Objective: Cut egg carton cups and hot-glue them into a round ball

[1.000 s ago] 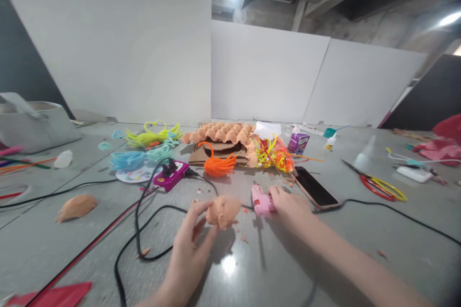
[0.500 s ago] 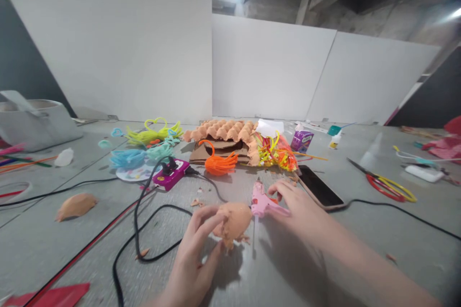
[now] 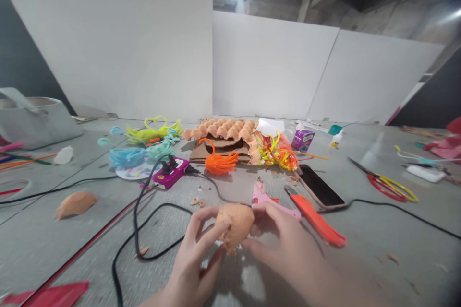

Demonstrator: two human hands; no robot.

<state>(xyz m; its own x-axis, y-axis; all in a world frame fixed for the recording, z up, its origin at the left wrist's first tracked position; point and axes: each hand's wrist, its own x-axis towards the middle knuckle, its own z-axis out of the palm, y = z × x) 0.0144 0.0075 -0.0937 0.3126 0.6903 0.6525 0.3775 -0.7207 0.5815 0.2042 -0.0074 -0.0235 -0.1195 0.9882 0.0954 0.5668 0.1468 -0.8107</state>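
Note:
Between my two hands is a rounded, peach-orange piece (image 3: 236,223) with a ragged lower edge, like moulded egg-carton pulp. My left hand (image 3: 201,244) grips its left side with thumb and fingers. On its right side, the fingers of my right hand (image 3: 275,237) close round the edge. Just behind my right hand lies a pink glue gun (image 3: 268,199), partly covered by the fingers. To the right of it rests an orange-red utility knife (image 3: 317,218). A similar peach piece (image 3: 76,205) lies apart on the left.
A purple power strip (image 3: 171,172) with looping black cords sits ahead on the left. Behind are an orange pipe-cleaner bundle (image 3: 220,160) and egg trays (image 3: 226,128). On the right lie a phone (image 3: 321,187) and open scissors (image 3: 387,184). A grey basket (image 3: 39,124) stands far left.
My right hand has let go of the pink glue gun, which now lies on the surface, and has moved left onto the peach piece. The utility knife has come into view.

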